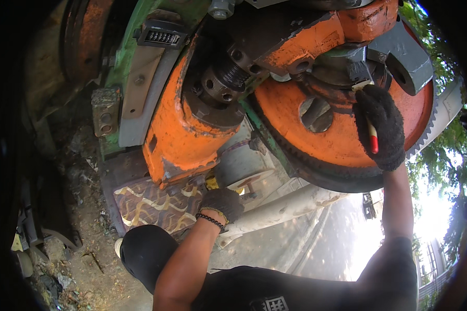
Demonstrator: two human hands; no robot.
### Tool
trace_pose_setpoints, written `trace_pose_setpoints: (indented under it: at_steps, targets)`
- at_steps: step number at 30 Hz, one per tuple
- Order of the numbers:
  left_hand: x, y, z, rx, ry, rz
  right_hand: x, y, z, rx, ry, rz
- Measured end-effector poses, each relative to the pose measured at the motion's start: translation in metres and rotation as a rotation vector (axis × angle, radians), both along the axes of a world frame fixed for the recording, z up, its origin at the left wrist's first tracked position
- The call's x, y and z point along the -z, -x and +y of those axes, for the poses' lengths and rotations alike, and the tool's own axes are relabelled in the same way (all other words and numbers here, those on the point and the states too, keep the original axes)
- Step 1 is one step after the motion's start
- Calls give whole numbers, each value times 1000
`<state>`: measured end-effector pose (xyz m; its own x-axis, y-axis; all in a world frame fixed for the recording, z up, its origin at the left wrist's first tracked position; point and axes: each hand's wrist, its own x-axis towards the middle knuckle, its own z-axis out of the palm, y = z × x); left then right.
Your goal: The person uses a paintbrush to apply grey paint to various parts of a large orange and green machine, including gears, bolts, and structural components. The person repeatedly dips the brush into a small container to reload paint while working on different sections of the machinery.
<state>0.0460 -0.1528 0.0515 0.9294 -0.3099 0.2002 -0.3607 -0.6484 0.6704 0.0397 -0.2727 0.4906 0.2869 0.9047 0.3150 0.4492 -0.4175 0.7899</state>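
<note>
My right hand (381,122), in a black knit glove, is closed around a paintbrush (373,141) with a red and cream handle. The brush's head points up at a grey-painted metal part (359,70) beside the hub of a large orange gear wheel (280,122). Whether the bristles touch the metal is hard to see. Lower down, my left hand (222,205), gloved too, has its fingers curled near the base of an orange machine arm (184,140). Bits of yellow (213,183) show just beyond it; what the fingers hold, if anything, is hidden.
A threaded screw (234,76) joins the orange arm to the part above. A counter (162,36) sits on the green frame at upper left. A patterned mat (158,205) lies below the arm, and a pale pipe (280,207) crosses near my left hand. Littered ground (83,228) lies left.
</note>
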Motion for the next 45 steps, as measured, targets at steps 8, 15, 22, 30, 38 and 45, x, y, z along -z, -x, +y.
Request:
trace_pose_setpoints:
  at_steps: [8,15,22,30,38,45]
  targets:
    - [-15,1,0,-1,4,76,28,2,0,-144,-63,4]
    - [-6,-4,-3,79,-27,94,62,13,-27,-2,-228,-54]
    - [-11,-1,8,129,-117,193,92,-6,-28,-233,-703,-103]
    - [-7,-1,16,283,-242,152,135,-41,18,-446,-860,-116]
    - [-1,8,30,290,-330,215,162,-58,-21,-433,-1077,-177]
    - [33,33,70,364,-441,273,180,-83,8,-740,-1100,49]
